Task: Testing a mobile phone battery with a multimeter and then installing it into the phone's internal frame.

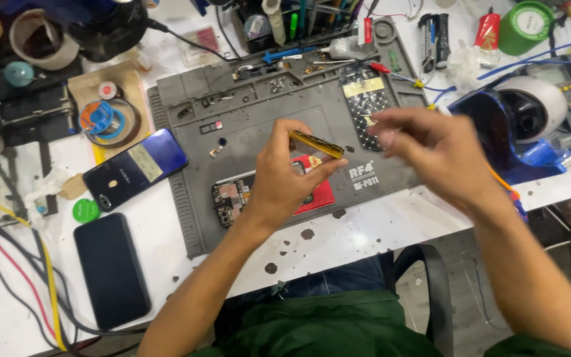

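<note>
My left hand (284, 173) pinches a thin yellow-edged phone part (316, 144) above the grey repair mat (259, 125). My right hand (434, 153), blurred, hovers just right of its tip; I cannot tell its grip. Under the left hand lies an opened phone (231, 198) beside a red rectangular label (322, 193). Far left sits a blue phone back cover (135, 168) with a pale sticker.

A worker's 2 bare forearms extend from a dark green garment. The left hand (284, 175) and right hand (431, 155) wear no gloves, rings or watch.
</note>
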